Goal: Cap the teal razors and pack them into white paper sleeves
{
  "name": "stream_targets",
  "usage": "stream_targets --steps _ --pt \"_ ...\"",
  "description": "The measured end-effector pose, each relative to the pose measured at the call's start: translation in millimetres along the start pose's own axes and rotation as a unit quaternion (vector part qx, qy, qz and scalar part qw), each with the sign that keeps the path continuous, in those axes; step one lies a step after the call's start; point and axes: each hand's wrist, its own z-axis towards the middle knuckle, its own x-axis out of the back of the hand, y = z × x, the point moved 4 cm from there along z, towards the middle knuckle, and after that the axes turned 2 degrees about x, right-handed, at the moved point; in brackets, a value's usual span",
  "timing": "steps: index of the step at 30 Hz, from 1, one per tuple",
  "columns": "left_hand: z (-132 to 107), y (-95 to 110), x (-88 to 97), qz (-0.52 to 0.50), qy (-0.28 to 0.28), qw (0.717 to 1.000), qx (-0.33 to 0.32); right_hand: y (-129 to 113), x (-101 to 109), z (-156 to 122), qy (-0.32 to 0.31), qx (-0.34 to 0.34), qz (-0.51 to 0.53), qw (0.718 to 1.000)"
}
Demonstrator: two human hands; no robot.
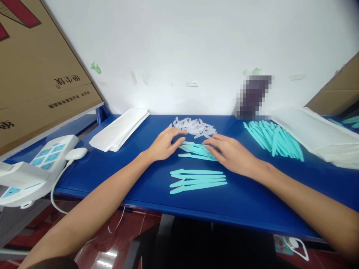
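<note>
Both hands rest on a small bunch of teal razor-like sticks (196, 150) in the middle of the blue table (134, 186). My left hand (164, 144) lies palm down at the bunch's left end, fingers stretched toward a pile of small clear caps (195, 127). My right hand (231, 153) lies flat over the bunch's right end, fingers extended. Nearer to me, several teal sticks (198, 181) lie side by side in a neat row. A larger heap of teal sticks (273, 140) sits to the right.
A stack of white bags (120, 129) lies at the back left, more white bags (316, 134) at the right. A white power strip with a plug (42, 164) sits at the left edge. Cardboard boxes (36, 74) stand at left and right. A white wall rises behind.
</note>
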Motion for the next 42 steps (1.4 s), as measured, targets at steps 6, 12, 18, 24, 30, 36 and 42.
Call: stream_targets --steps 6,12,18,24,30,36,42 --pt "-2 -32 -5.1 0.041 -0.108 0.991 0.074 -4 16 -4 0.087 -0.058 -0.028 0.994" --pt "0 -26 -0.9 0.071 -0.091 0.992 0.047 -27 15 -6 -0.065 0.056 0.031 0.996" --pt "1 -29 10.0 0.084 -0.035 0.995 0.036 -26 8 -5 -0.180 0.020 0.079 0.980" --pt "-1 -41 6.1 0.100 -0.057 0.991 0.072 -25 10 -6 -0.178 0.017 0.067 0.982" --pt "-3 -45 7.0 0.071 -0.053 0.993 0.078 -19 15 -5 -0.049 -0.019 0.042 0.998" --pt "-2 -33 10.1 0.035 -0.005 0.997 0.071 -9 21 -4 0.047 -0.035 0.096 0.994" --pt "1 -27 12.5 -0.238 0.111 0.954 0.144 3 18 -4 0.087 -0.036 0.068 0.993"
